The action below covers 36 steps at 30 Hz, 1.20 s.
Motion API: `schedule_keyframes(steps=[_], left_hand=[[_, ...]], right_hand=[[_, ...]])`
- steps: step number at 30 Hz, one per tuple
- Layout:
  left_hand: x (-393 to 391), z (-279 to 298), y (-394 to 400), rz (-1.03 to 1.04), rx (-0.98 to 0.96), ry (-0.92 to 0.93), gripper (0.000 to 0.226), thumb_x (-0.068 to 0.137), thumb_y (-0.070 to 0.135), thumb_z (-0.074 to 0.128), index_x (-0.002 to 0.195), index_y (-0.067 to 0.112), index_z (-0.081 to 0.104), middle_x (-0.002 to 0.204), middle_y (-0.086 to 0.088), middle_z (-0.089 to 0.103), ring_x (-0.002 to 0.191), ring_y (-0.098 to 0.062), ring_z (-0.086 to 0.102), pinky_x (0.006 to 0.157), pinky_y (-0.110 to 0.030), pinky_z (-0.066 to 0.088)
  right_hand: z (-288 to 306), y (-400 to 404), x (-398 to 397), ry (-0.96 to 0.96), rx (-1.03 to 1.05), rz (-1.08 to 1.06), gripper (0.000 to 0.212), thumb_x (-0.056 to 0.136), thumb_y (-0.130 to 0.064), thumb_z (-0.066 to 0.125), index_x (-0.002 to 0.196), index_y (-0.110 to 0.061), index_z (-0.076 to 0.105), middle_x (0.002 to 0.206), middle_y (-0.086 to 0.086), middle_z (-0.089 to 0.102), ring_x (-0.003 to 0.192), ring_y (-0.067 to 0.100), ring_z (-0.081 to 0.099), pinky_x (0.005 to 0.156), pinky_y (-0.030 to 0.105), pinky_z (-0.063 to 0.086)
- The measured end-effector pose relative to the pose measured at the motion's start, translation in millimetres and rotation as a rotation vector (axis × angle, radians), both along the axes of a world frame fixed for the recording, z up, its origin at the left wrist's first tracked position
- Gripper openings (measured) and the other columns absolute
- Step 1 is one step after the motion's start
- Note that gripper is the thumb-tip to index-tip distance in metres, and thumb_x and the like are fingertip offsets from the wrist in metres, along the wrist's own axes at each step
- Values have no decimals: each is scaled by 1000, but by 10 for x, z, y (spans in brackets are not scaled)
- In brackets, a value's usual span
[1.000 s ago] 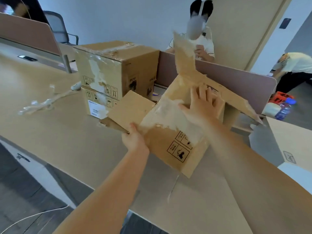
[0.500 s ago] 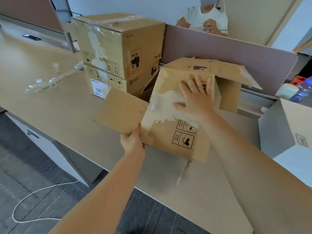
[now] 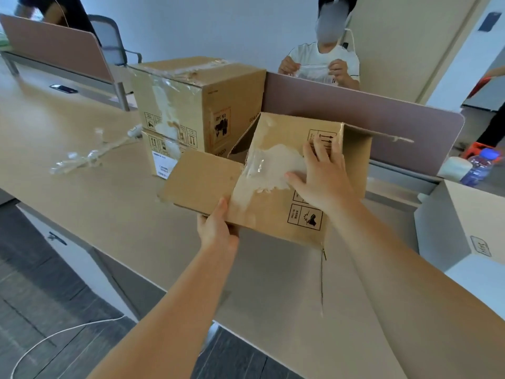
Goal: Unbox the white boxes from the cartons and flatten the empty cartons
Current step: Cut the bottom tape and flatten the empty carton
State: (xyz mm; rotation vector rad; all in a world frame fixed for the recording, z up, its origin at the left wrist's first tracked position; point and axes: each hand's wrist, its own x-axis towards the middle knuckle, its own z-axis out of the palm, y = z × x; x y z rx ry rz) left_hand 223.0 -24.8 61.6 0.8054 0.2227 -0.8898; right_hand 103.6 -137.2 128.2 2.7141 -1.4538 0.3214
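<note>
Since a moment ago, the right hand [image 3: 323,177] has slid up the brown cardboard carton [image 3: 276,203], fingers spread flat on its taped panel; the left hand [image 3: 217,228] pinches its near edge above the beige table [image 3: 82,192].

left hand [image 3: 217,228]: fingers under the carton [image 3: 276,181], unseen | carton interior: not visible | lower stacked carton [image 3: 161,154]: right part hidden behind flap; label print too small to read | white box [image 3: 464,231]: cut by right edge | bottle [image 3: 479,166]: base hidden behind white box | seated person's face: blurred
</note>
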Motion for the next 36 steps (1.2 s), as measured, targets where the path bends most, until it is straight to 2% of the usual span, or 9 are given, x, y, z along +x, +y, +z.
schedule_keyframes(steps=[5,11,14,17,19,22,27,31,36], left_hand=[[98,-515,179,-78,113,-35,35,95,2,47,128,14,49,114,-5,59,82,-18,59,72,-37,49],[226,-901,259,-231,411,-93,40,87,10,62,125,3,52,112,-12,59,88,-23,58,66,-34,48],[316,-823,191,-90,697,-229,63,77,22,74,130,2,47,123,-11,53,110,-28,53,91,-37,48],[395,-692,214,32,851,-423,89,80,30,71,144,-2,19,148,-16,26,131,-31,35,109,-41,32],[554,-740,191,101,892,-561,93,84,37,64,146,-3,7,155,-16,11,138,-34,23,114,-45,22],[758,-710,73,118,806,-635,90,81,58,52,144,0,24,147,-17,31,133,-34,33,112,-45,27],[873,-600,-131,155,802,-691,52,97,15,43,144,5,24,141,-14,41,129,-27,41,103,-31,33],[929,-770,-86,109,858,-669,56,94,13,48,144,4,26,140,-13,44,127,-28,45,100,-33,37],[916,-904,29,-100,958,-654,90,80,40,60,149,10,11,148,-13,30,130,-34,39,105,-47,37]], right_hand=[[-412,89,11,118,187,81,79,92,-49,43,149,-20,-3,157,1,-16,142,31,-20,117,44,-3],[-881,155,-98,215,326,64,80,91,-47,47,149,-24,-3,156,-1,-18,144,29,-15,117,44,-2],[-832,143,-99,164,266,32,72,93,-40,46,149,-23,5,157,5,-11,145,27,-9,118,43,1],[-777,119,-97,127,243,-13,70,94,-37,44,149,-18,5,157,8,-13,145,27,-10,119,42,1],[-767,83,-102,113,233,-30,70,95,-38,42,149,-15,4,157,9,-14,145,27,-9,118,42,0],[-759,5,-67,79,221,-47,68,95,-43,40,149,-17,9,157,9,-9,145,28,-6,118,42,-1],[-704,-102,80,17,183,-75,67,93,-43,44,147,-15,17,157,9,-2,145,28,-3,118,43,0],[-712,-111,195,10,141,-134,66,92,-42,46,144,-11,21,154,10,6,143,30,1,117,44,3],[-740,-17,328,90,88,-97,64,91,-41,47,141,-8,23,151,13,9,142,32,1,117,45,1]])
